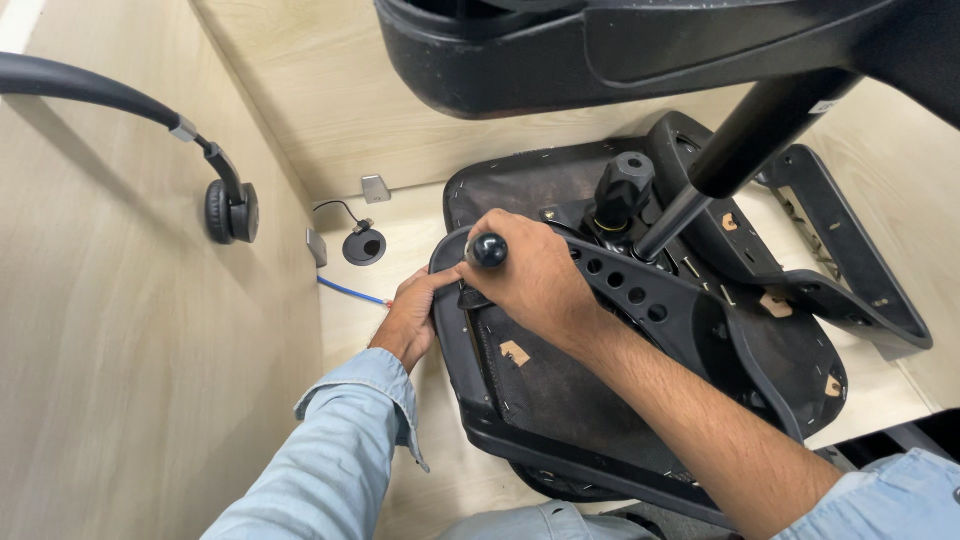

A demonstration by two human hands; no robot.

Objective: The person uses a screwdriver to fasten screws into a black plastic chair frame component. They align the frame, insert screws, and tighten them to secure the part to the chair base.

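Observation:
An upturned black office chair seat (560,400) lies on a light wooden desk (400,230), its underside facing up. My right hand (535,275) is closed around a tool with a round black knob handle (489,250), held upright against the seat's left edge. My left hand (412,318) rests on that same edge of the seat, fingers pressing the black rim beside the tool. A black armrest bracket with a row of holes (640,295) crosses the seat. The chair's gas cylinder (720,170) rises from the central mechanism (622,190).
A black chair base part (600,50) hangs across the top of the view. A headset (230,210) hangs on the left partition wall. A round cable grommet (364,245) and a blue cable (350,293) sit on the desk left of the seat.

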